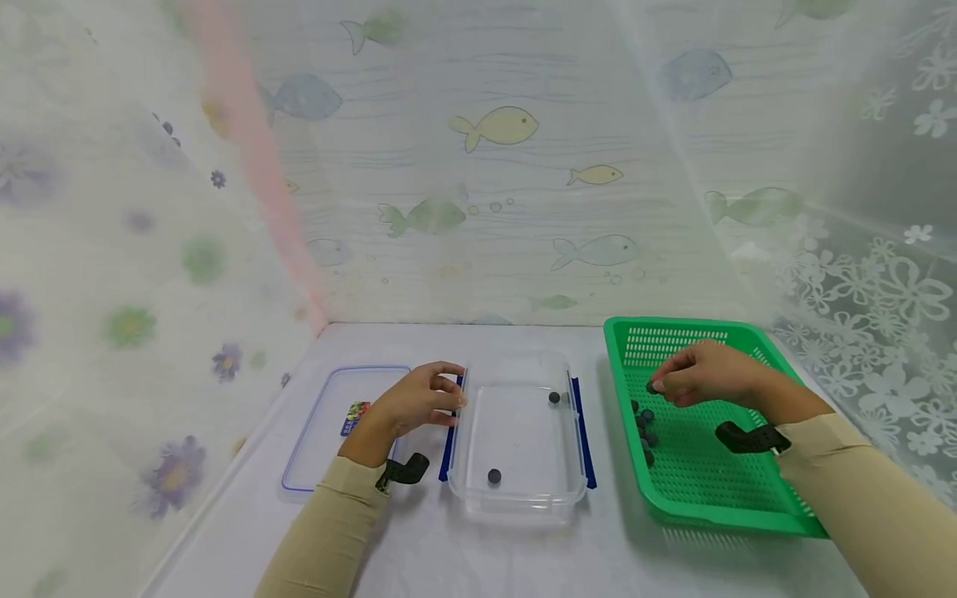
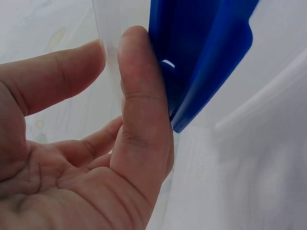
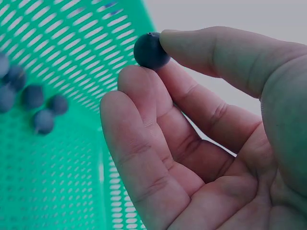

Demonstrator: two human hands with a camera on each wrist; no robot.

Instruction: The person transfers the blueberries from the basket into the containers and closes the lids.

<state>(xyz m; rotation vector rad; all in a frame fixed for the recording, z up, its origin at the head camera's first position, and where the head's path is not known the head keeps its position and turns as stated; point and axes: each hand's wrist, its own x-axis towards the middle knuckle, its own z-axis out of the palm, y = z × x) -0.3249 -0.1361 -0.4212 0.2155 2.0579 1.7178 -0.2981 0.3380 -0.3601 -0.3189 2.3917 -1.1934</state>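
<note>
My right hand [image 1: 706, 375] is over the green basket [image 1: 736, 519], pinching a blueberry [image 3: 150, 51] between thumb and fingertips. Several more blueberries [image 3: 44, 121] lie in the basket along its left side. At the middle of the table sits a clear plastic container [image 1: 516, 432] with blue side flaps [image 1: 586, 436]. Inside it are two blueberries, one near the front [image 1: 494, 477] and one by the right wall [image 1: 554, 398]. My left hand [image 1: 419, 399] holds the container's left side, thumb at the clear wall and a finger against the blue flap [image 2: 201, 52].
A clear lid [image 1: 317, 423] with a blue rim and a small printed label lies left of the container, partly behind the left hand. A curtain with printed fish [image 1: 493, 129] hangs behind the table, and flowered sheets stand at both sides.
</note>
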